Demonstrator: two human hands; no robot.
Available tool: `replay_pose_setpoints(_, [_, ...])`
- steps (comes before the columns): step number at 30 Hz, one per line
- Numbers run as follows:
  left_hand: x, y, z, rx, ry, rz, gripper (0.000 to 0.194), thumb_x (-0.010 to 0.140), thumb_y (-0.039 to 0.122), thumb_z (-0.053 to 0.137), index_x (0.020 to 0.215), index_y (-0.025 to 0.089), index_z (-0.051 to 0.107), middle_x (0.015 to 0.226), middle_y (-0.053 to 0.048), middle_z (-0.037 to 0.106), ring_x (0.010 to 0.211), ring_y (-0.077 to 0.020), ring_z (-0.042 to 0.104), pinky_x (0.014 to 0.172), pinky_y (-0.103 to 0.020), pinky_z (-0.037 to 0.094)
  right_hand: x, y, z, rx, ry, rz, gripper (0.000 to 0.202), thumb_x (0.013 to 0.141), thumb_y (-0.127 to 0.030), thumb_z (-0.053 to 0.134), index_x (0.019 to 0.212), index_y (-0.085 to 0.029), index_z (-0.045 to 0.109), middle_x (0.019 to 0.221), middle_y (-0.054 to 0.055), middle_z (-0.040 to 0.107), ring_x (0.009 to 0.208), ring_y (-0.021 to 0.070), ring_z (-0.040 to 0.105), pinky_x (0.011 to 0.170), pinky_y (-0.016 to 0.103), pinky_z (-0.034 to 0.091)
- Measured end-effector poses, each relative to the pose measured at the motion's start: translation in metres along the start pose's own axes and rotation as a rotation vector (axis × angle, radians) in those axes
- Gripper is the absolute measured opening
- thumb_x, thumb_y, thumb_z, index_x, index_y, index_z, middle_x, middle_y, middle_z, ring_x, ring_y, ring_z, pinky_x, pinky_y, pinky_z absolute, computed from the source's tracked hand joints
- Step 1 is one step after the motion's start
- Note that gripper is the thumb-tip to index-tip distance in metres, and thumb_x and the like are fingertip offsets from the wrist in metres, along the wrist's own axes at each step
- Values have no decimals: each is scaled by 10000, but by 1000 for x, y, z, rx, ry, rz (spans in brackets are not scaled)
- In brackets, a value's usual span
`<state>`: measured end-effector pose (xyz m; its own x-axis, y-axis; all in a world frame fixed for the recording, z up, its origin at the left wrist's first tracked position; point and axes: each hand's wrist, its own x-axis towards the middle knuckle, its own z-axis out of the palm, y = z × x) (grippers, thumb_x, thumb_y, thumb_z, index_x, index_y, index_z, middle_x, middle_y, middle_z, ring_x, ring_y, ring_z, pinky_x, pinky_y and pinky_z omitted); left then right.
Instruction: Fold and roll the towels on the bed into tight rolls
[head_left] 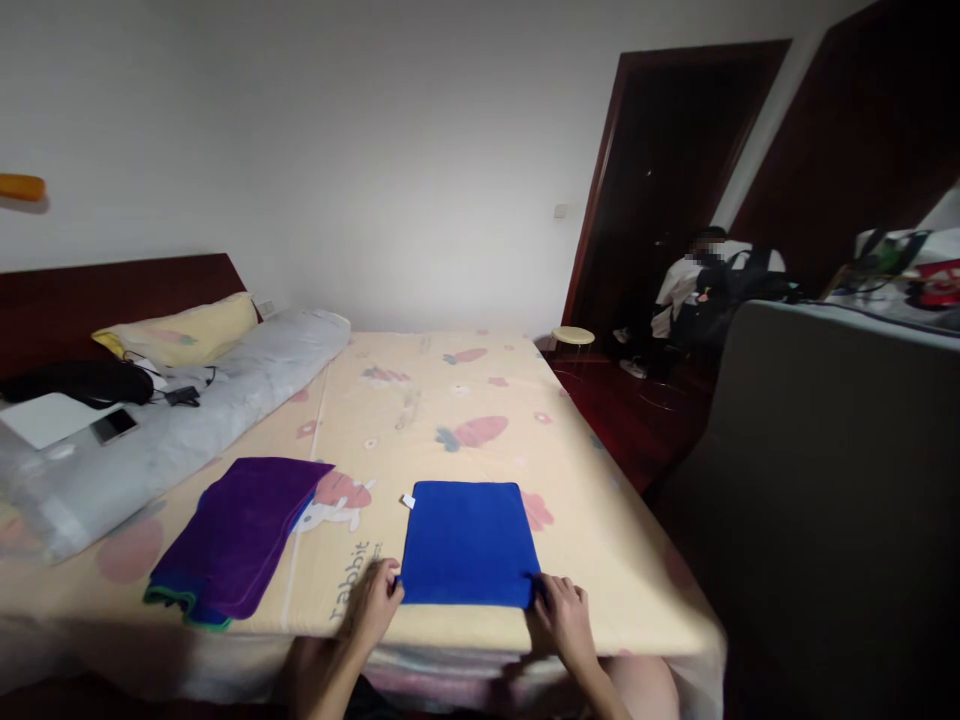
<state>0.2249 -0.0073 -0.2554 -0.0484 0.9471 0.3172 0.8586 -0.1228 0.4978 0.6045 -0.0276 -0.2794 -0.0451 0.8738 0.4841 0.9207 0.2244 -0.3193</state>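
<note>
A blue cloth lies flat and nearly square on the bed, with a small white label sticking out at its far left corner. My left hand is closed at the near left corner of this cloth, thumb and fingers pinching its edge. At the near right corner, my right hand has its fingers curled over and gripping the edge. To the left lies a loose stack of cloths, a purple cloth on top, with blue and green-edged ones showing beneath it.
The bed sheet is cream with carrot prints. On the left are a grey rolled quilt, a yellow pillow, a phone and a black cable adapter. Beyond the bed stand a stool and a seated person; a dark panel rises at right.
</note>
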Motion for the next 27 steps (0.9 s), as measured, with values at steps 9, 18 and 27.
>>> replay_pose_setpoints(9, [-17,80,15,73,-23,144,330,810,39,379,912,236,624,911,-31,643,899,-198,597,826,-348,457,-8,-53,15,0,101,-79,337,817,-55,434,1031,-254,599,989,44,637,898,196,553,824,348,369])
replay_pose_setpoints(18, [-34,105,52,63,-145,258,422,788,48,422,1099,248,625,1110,-52,655,1073,-223,580,967,-414,449,-10,-92,27,102,-1,-98,390,766,-69,488,1088,-268,579,1039,31,650,933,203,564,841,359,374])
replay_pose_setpoints(27, [-32,11,-1,199,-93,265,442,790,100,452,1164,263,623,1150,-47,672,1105,-221,580,962,-399,446,-28,-9,8,27,-20,-41,296,856,-210,508,1141,-272,561,1094,50,666,961,214,604,809,358,404])
